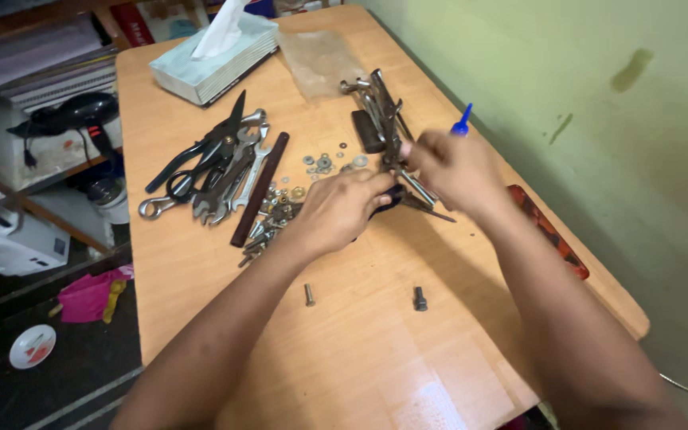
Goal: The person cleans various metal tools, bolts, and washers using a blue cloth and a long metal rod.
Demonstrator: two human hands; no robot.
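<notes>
Two hands (pixel 344 209) (pixel 447 166), two loose bolts (pixel 309 295) (pixel 420 299), one tissue box (pixel 213 60), one hair dryer (pixel 81 115).

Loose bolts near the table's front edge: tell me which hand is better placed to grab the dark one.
Probably the right hand. The dark bolt lies below that forearm, while the left hand sits nearer the lighter bolt. Both hands are busy at the pliers pile, so either must let go first.

Bare table (pixel 360 358) nearside bar two bolts (pixel 309 295); wrenches (pixel 228 179) and pliers (pixel 380 107) crowd beyond.
</notes>
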